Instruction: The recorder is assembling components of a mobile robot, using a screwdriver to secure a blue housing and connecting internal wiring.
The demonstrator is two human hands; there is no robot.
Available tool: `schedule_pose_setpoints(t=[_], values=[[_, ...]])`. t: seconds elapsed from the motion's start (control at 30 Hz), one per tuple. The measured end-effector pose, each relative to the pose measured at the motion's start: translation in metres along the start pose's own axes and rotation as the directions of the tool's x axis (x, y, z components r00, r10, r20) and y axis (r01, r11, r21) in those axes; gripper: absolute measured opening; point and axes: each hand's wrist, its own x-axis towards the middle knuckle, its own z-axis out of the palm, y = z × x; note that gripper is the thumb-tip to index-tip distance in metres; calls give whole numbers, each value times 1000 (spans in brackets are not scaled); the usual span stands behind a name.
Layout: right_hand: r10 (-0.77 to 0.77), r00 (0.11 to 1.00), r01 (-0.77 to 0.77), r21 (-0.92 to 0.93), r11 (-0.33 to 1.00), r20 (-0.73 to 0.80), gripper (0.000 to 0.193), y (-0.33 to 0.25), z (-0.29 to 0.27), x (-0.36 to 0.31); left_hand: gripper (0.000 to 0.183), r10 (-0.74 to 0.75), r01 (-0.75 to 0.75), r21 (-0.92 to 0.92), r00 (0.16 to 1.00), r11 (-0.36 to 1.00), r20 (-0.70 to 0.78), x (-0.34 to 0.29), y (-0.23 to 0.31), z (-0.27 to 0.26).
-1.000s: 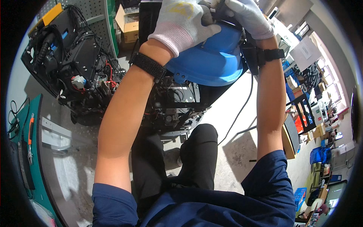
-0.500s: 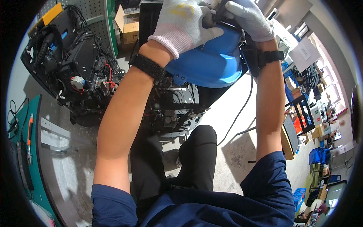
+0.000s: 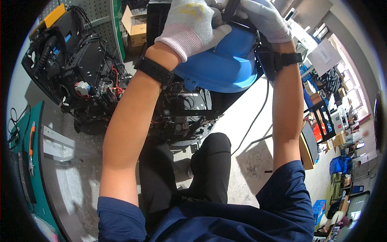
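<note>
Both of my hands wear pale knit gloves and meet at the top edge of the view, above a blue curved shell. My left hand has its fingers curled at a dark part; its thumb points right, over the shell, and its fingertips are partly cut off. My right hand is closed on a black strip-like piece that stands up between the hands. What this piece joins to is beyond the edge of the view. The shell sits on a black machine body with exposed frame and wiring in front of my legs.
To the left stands another opened black machine with loose cables. A green mat with an orange-handled tool lies at the lower left. An open cardboard box is behind. A black cable crosses the floor near a chair.
My left hand has shifted slightly left and its thumb has drawn back. The black piece now shows more upright between my hands. My right hand has barely moved.
</note>
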Motion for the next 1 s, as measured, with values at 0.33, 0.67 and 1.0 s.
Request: schedule_pose_setpoints(t=[0.33,0.67,1.0], values=[[-113,989,119,-69,990,91,42,6,-6,5,30,-47,47,-6,999,999,15,1,3,-1],[-34,999,36,54,998,-40,44,2,3,-1,27,-18,18,-14,999,1000,-26,1,4,0],[-63,997,62,21,998,41,46,4,-4,3,32,17,-17,-25,1000,1000,-26,1,2,-3]])
